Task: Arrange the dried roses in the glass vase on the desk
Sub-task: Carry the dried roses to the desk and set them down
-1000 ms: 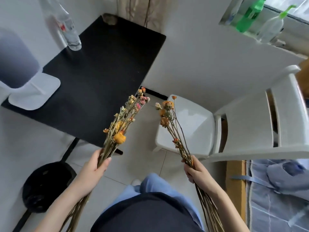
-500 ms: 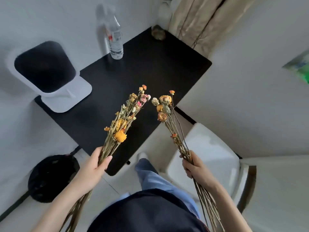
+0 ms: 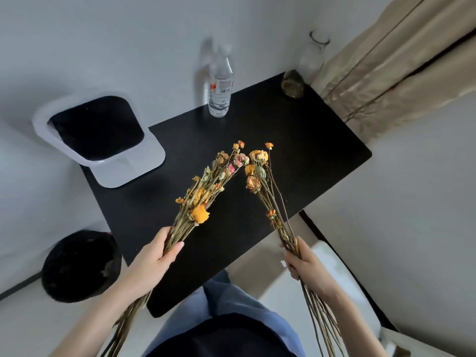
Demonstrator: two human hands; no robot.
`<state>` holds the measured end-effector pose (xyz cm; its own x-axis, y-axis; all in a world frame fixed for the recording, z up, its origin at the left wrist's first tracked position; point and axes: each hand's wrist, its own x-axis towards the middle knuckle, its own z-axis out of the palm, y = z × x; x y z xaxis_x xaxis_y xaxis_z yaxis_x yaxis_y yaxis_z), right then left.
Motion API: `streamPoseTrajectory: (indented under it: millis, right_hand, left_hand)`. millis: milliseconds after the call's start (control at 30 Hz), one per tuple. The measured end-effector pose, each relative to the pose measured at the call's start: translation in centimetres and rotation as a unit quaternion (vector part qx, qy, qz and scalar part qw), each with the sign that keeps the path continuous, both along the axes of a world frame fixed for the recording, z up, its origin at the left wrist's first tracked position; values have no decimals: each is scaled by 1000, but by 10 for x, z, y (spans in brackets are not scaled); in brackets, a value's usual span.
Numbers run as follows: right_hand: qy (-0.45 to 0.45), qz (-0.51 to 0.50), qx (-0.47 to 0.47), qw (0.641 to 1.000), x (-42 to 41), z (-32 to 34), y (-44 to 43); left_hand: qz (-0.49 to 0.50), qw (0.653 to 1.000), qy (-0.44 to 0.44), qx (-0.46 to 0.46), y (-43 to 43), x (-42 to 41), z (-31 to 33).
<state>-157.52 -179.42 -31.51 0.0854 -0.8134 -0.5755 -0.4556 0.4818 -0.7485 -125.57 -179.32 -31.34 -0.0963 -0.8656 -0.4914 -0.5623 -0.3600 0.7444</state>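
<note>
My left hand [image 3: 157, 256] grips a thick bunch of dried roses [image 3: 206, 191] by the stems, its yellow, orange and pink heads tilted up to the right over the black desk [image 3: 304, 150]. My right hand [image 3: 301, 264] grips a thinner bunch of dried roses [image 3: 257, 173], heads leaning up to the left, almost touching the other bunch. Both sets of stems trail down past my wrists. A clear glass vase [image 3: 306, 63] stands at the desk's far right corner by the curtain, well beyond both hands.
A clear water bottle [image 3: 220, 86] stands at the desk's far edge. A white-framed monitor [image 3: 95, 130] on a white base occupies the desk's left end. A black bin [image 3: 79, 266] sits on the floor left of the desk. A white chair [image 3: 342, 284] is at the right, a beige curtain [image 3: 391, 63] behind.
The view has swung from the chair toward the desk, which now lies straight ahead with the vase in sight. Both hands still hold their bunches, now over the desk.
</note>
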Motion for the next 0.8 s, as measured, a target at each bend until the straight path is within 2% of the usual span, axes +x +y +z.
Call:
streamPoseTrajectory:
  millis: [100,400,600,800]
  right_hand:
    - [12,-1,-16,1000,4,1,-12]
    - [-8,-87,-73,993,-3,14,-62]
    - [-41,-80,-79,993,-34,27,-134]
    - [-18,3,-80,997,-69,25,-227]
  left_hand:
    - [-18,1000,-6,-5,-17,-3,-1]
    - [-47,998,15,-30,-96,-54,7]
    - [17,995,65,-73,-149,-121,0]
    - [162,975,133,-71,-189,-194,-18]
